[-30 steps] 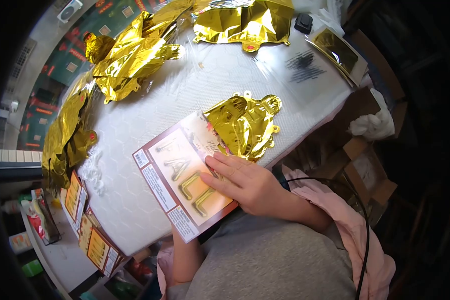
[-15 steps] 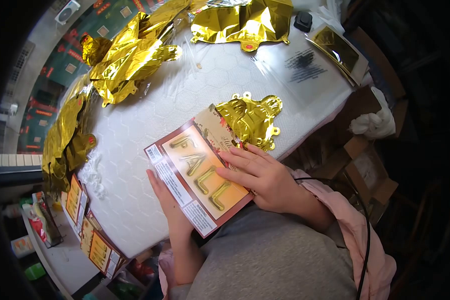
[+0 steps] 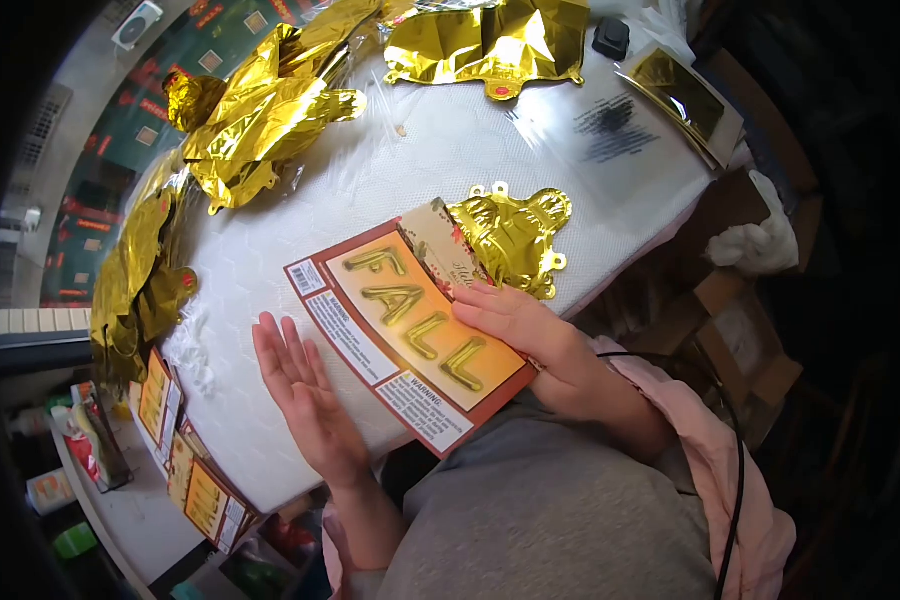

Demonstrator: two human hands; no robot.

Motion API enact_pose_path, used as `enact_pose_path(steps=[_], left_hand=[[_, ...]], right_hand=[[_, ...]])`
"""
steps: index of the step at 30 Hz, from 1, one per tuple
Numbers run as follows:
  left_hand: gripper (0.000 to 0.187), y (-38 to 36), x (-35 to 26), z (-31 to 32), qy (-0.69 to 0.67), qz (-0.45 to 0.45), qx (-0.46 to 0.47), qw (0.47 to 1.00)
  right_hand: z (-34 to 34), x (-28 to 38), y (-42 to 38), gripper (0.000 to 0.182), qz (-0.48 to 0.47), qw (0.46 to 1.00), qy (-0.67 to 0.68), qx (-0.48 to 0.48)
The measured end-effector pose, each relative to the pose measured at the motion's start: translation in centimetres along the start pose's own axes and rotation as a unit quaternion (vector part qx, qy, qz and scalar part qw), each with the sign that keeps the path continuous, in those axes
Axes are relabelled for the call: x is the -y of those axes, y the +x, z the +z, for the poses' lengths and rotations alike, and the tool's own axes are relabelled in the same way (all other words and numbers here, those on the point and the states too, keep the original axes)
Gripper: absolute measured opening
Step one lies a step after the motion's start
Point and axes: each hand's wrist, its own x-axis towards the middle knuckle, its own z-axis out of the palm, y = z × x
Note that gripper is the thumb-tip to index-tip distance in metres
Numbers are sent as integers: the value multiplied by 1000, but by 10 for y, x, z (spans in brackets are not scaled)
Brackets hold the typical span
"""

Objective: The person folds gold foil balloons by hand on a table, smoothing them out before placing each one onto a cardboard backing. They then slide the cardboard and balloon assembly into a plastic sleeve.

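A printed "FALL" balloon card (image 3: pixel 410 320), showing gold letters and white warning labels, is tilted over the near part of the table. My right hand (image 3: pixel 520 325) grips its right edge, fingers on the front and thumb hidden. Left of the card, my left hand (image 3: pixel 310 410) is open, palm turned toward the card, fingers stretched out and apart from it. Partly behind the card's upper right edge lies a flat gold foil balloon (image 3: pixel 520 235).
More gold foil balloons (image 3: pixel 485 45) and crumpled gold foil (image 3: pixel 260 130) line the far and left table edges. Further "FALL" cards (image 3: pixel 210 495) stand at the lower left. A black object (image 3: pixel 611 38) and a gold packet (image 3: pixel 680 95) lie at the upper right; cardboard boxes (image 3: pixel 740 340) stand below.
My left hand has come off the card's left edge and moved left, turning its palm up. The card has shifted slightly right, still in my right hand.
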Motion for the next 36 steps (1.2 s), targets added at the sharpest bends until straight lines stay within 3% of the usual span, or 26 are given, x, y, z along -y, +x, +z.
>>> enact_pose_path(steps=[2, 4, 6, 8, 10, 11, 13, 14, 17, 18, 20, 22, 24, 25, 28, 32, 34, 35, 36], left_hand=[[78, -3, -7, 4, 5, 8, -22, 1000], [73, -10, -11, 5, 133, -13, 6, 991], [72, -15, -16, 8, 317, -4, 71, 946], [72, -16, -11, 15, 413, 50, 119, 901], [79, -21, -2, 9, 410, 45, 116, 904], [82, -22, -3, 10, 293, -12, 68, 954], [89, -21, -11, 17, 70, -101, -32, 992], [89, -18, -11, 12, 70, -102, -30, 992], [81, -7, -9, -3, 157, 32, -53, 986], [81, -5, -12, -2, 158, 32, -52, 986], [72, 1, -26, 3, 427, 136, 65, 891], [66, 3, -27, 21, 432, 144, 106, 884], [66, 6, -22, 29, 557, 125, 230, 788], [64, 8, -17, 33, 575, 99, 250, 772], [59, 8, -3, 34, 616, 99, 261, 737], [57, 7, 2, 34, 621, 114, 241, 737], [57, 7, 1, 36, 620, 109, 240, 739], [57, 7, 1, 36, 619, 105, 239, 741], [57, 6, 0, 36, 619, 105, 240, 741]], right_hand=[[-3, 0, 2, 65, 6, 999, 34, 4], [-3, -2, 2, 65, 7, 998, 57, 1], [-5, -1, 3, 60, 2, 1000, 24, 12], [-5, 1, 2, 56, -2, 1000, -10, 22], [-3, 3, 0, 64, -13, 988, -142, 60], [-1, 2, 0, 64, -13, 988, -143, 58], [2, 1, -2, 71, -2, 986, -150, 68], [3, 1, -3, 71, 0, 986, -150, 67], [5, 1, -3, 70, -3, 984, -168, 62], [5, 1, -3, 69, -1, 982, -175, 65], [6, 2, -3, 68, 1, 981, -181, 68], [6, 3, -3, 68, 2, 981, -180, 67], [5, 1, -2, 67, -3, 980, -183, 72], [5, -1, -2, 66, -9, 980, -185, 77], [0, -5, -2, 62, -21, 982, -167, 87], [-28, 0, 10, 59, -58, 985, -92, 134], [-37, 1, 22, 55, -39, 996, -57, 51], [-38, -1, 31, 50, -54, 988, -143, 7], [-36, -7, 38, 50, -53, 988, -143, 7]])
